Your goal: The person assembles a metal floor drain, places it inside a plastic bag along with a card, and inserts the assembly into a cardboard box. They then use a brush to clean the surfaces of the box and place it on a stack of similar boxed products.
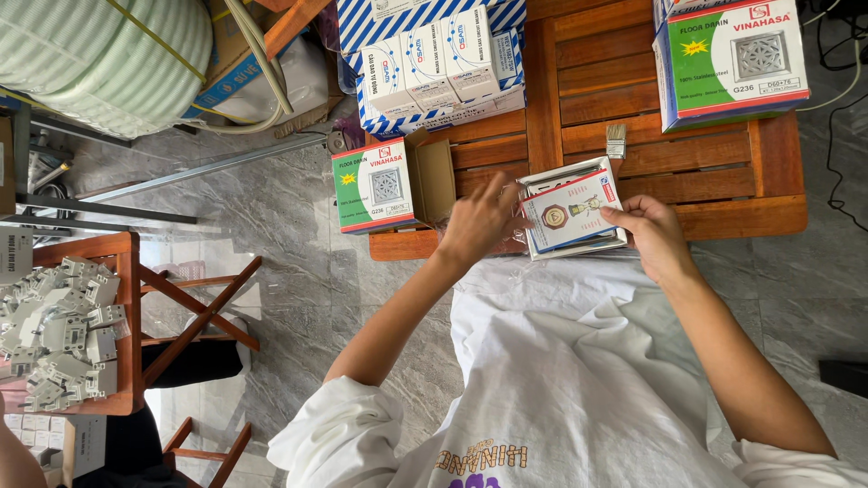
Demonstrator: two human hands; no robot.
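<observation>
Two bare hands work at the near edge of a slatted brown wooden table [714, 176]. Left hand [479, 226]: fingers bent, resting on the left side of a flat square metal piece [542, 248] that lies at the near edge, about mid-length. Right hand [653, 237]: thumb and fingers pinch the right edge of a printed card with red and blue borders [571, 212], which lies on top of the metal piece. The card covers most of it; only a grey rim shows on the near and far sides.

Just left of the left hand, at the table's near left corner, a small green, white and red cardboard box [380, 185] lies with its brown flap open towards the hands. Interior not visible. A larger box in the same colours [731, 59] stands at the far right corner. A small paintbrush with pale bristles [617, 140] lies on the slats between them. Blue and white striped cartons [438, 63] are stacked at the far left.

Progress, judged: card and metal piece are together in hand; the open box stands beside them, and the pair is not in it. Whether the set is going in or coming out, cannot tell.

Off the table, lower left: a heap of white plastic switch parts [63, 330] on a second wooden surface.
</observation>
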